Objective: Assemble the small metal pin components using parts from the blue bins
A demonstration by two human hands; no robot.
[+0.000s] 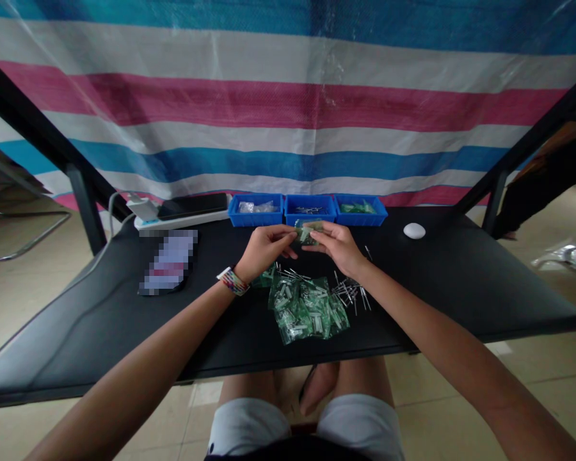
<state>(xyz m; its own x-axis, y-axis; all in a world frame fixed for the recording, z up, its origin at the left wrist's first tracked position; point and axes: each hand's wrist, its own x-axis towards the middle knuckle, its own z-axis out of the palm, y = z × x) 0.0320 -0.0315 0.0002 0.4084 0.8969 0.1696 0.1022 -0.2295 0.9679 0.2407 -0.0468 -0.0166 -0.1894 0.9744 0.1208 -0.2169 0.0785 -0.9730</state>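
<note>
Both hands, left hand (264, 248) and right hand (335, 246), pinched one small green bag (308, 230) above the table's (461, 282) far side (contents unclear). Risk: loose grip, bag dropping among scattered pins (350, 294).

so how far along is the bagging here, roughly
Done: a pile of filled green bags lies on the black table. In hand: left hand and right hand both pinch one small green bag. Left: loose metal pins beside the pile, and three blue bins holding more parts.
</note>
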